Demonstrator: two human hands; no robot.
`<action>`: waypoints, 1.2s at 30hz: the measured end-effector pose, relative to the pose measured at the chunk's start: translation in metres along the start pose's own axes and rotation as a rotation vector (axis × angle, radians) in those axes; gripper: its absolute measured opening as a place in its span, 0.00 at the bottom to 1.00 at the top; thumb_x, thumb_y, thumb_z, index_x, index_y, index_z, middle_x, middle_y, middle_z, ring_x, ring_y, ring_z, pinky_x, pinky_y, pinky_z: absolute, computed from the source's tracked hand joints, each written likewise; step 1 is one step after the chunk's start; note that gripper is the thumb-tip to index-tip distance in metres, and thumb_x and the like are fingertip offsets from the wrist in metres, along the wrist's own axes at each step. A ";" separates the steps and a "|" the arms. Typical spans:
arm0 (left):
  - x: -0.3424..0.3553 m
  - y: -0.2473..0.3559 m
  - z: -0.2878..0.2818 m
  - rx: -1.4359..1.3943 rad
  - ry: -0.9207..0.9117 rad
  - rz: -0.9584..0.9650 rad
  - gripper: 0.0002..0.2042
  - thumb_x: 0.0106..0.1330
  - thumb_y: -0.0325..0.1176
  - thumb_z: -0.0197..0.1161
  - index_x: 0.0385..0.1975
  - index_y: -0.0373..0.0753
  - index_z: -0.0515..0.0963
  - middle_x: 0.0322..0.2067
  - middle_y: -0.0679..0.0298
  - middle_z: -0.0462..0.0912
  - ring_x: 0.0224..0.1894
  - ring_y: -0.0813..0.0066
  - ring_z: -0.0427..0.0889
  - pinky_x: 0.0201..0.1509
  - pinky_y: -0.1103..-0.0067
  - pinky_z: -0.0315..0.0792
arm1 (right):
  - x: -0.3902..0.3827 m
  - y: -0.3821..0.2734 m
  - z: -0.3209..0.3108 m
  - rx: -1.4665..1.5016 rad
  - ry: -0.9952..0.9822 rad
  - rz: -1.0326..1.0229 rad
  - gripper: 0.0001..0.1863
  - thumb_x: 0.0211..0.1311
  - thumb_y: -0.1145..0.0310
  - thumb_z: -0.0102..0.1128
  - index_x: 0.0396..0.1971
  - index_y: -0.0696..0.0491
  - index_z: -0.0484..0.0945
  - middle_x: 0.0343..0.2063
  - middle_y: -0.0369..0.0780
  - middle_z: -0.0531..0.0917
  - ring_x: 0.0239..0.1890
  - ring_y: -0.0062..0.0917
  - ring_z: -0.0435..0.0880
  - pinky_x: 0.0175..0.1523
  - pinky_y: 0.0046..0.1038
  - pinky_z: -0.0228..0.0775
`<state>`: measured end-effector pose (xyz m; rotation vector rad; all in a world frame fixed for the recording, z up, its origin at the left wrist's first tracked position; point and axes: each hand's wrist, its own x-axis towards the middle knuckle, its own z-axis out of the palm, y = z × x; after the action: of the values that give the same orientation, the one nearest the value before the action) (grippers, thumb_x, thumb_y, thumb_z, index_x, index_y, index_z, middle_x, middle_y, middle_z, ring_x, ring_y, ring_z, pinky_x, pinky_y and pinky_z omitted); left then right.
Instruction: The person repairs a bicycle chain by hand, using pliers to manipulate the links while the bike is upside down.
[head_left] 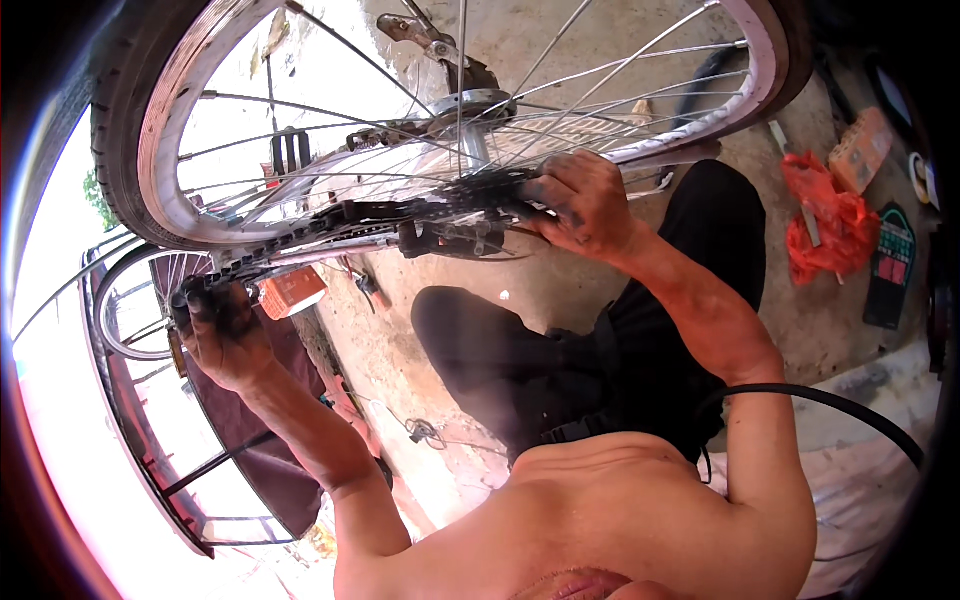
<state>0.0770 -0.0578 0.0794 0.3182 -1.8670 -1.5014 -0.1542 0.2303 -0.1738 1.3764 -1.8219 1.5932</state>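
A spoked bicycle wheel (135, 170) fills the upper view, with a dark chain (330, 215) running beneath it. My left hand (222, 335), its fingertips black with grease, is closed around the chain's left end. My right hand (580, 200), also smudged, has curled fingers at the black sprocket cluster (470, 192) below the hub; exactly what they pinch is hidden. A dark derailleur-like part (440, 238) hangs just left of that hand.
My bent knees (450, 340) are below the bike. At right lie a red plastic bag (830, 240), a brick (860, 150) and a dark green flat item (890, 260). A second wheel (135, 350) and maroon panel (250, 440) are left; a black hose (850, 405) arches at lower right.
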 end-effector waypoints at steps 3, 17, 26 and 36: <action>-0.001 0.009 0.011 0.032 0.029 0.071 0.12 0.68 0.31 0.60 0.47 0.32 0.77 0.31 0.59 0.83 0.25 0.76 0.75 0.32 0.80 0.73 | -0.003 -0.003 0.003 0.025 -0.015 0.015 0.16 0.39 0.67 0.75 0.29 0.49 0.77 0.24 0.37 0.78 0.29 0.34 0.81 0.34 0.35 0.72; 0.001 -0.003 0.007 -0.011 0.076 0.075 0.08 0.71 0.28 0.59 0.45 0.35 0.79 0.31 0.67 0.80 0.24 0.82 0.67 0.26 0.84 0.61 | 0.054 -0.005 -0.019 0.163 -0.368 -0.031 0.21 0.40 0.73 0.73 0.41 0.49 0.84 0.23 0.37 0.81 0.25 0.34 0.83 0.28 0.34 0.73; -0.001 0.000 0.007 -0.133 -0.039 0.033 0.06 0.70 0.27 0.61 0.43 0.36 0.76 0.33 0.65 0.78 0.26 0.80 0.72 0.28 0.81 0.67 | 0.060 -0.013 -0.009 0.019 -0.341 -0.138 0.15 0.49 0.65 0.71 0.40 0.45 0.85 0.24 0.33 0.80 0.28 0.29 0.85 0.28 0.32 0.75; 0.000 0.005 -0.005 -0.171 -0.055 -0.005 0.05 0.70 0.26 0.60 0.43 0.36 0.76 0.36 0.62 0.82 0.33 0.74 0.81 0.34 0.79 0.78 | 0.056 -0.009 -0.005 0.075 -0.271 -0.141 0.13 0.47 0.68 0.70 0.35 0.50 0.83 0.25 0.35 0.83 0.27 0.31 0.85 0.29 0.33 0.76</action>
<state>0.0817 -0.0603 0.0845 0.2032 -1.7657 -1.6756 -0.1747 0.2118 -0.1238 1.7875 -1.7773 1.4765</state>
